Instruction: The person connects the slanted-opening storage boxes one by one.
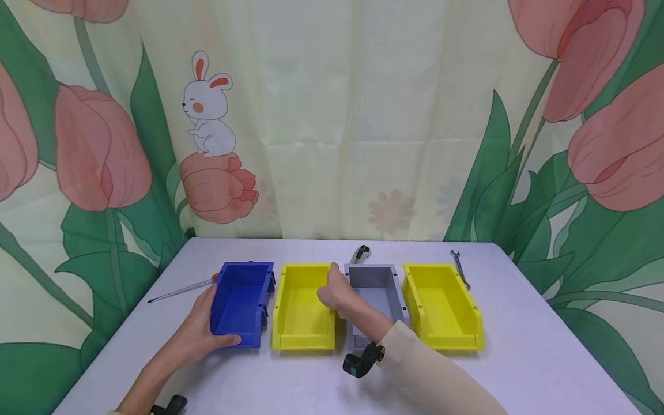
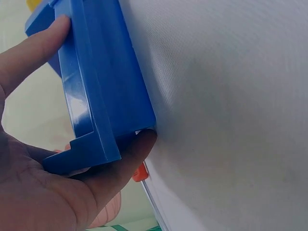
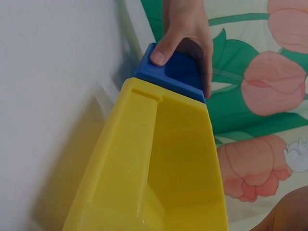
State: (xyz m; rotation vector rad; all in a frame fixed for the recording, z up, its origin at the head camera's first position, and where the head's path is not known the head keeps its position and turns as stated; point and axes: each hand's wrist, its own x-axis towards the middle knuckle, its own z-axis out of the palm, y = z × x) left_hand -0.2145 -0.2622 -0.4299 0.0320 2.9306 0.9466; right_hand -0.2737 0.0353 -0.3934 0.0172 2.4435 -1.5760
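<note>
Four open-fronted bins stand in a row across a white table (image 1: 539, 363), their low fronts toward the person: a blue bin (image 1: 249, 340) at the left end, then a left yellow bin (image 1: 303, 342), a grey bin (image 1: 376, 278) and a right yellow bin (image 1: 453, 342). The left hand (image 1: 199, 328), spread wide, grips the blue bin, its thumb on the low front lip and its fingers along the outer left side; the left wrist view shows one fingertip at the lower edge of the bin, down by the tabletop. The right hand (image 1: 343, 295) reaches across the grey bin and holds the right wall of the left yellow bin near the back, its fingers bent close; the far side of the grip is hidden. Just left of the blue bin lies a screwdriver (image 1: 181, 290), its shaft pointing out toward the left edge and its red handle partly covered by the bin. A box cutter (image 1: 360, 253) lies behind the grey bin, and a wrench (image 1: 459, 266) lies behind the right yellow bin, slanting along its far right corner. Past the table hangs a pale curtain (image 1: 321, 115) printed with large pink tulips and a white rabbit
</note>
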